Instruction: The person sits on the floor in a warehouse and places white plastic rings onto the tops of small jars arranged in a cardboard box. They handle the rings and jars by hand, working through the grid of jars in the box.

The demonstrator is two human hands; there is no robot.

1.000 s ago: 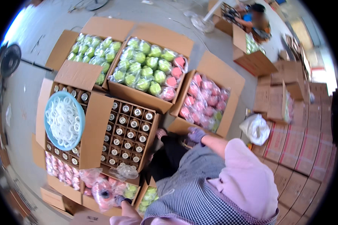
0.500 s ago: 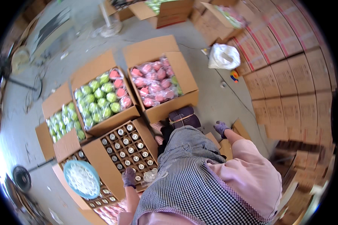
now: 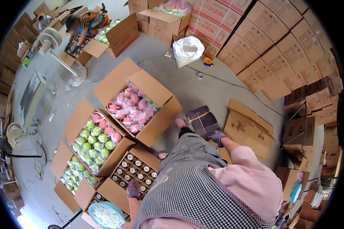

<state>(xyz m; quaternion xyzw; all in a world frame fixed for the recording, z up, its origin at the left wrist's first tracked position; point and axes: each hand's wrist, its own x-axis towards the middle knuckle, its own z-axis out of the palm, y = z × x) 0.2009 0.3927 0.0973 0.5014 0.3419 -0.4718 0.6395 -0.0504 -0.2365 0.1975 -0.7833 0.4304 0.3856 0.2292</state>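
Note:
My left hand (image 3: 133,189), in a purple glove, is low over a divided carton (image 3: 148,158). Its fingers are stretched out, next to upright bottles with silvery round tops (image 3: 138,163) in the cardboard cells; whether it touches one I cannot tell. My right hand (image 3: 218,137), gloved alike, is at the near right edge of a dark purple padded bundle (image 3: 203,121) with a cord round it. Its fingers look extended and nothing shows in them. Beside my left arm, a light blue basin (image 3: 118,212) of white rings rests on another bottle carton.
Open cartons hold green wrapped pieces (image 3: 94,143) and pink wrapped pieces (image 3: 132,105). A flattened carton (image 3: 248,129) lies at right. Farther off are a white sack (image 3: 187,50), a tape roll (image 3: 208,62), stacked cartons (image 3: 269,44), a fan (image 3: 50,38) and a bending co-worker (image 3: 88,21). A cable crosses the floor.
The view has swung, bringing the co-worker and flattened carton into sight. My right hand is now at the bundle, where before it was apart from it. My left hand stays over the bottle carton.

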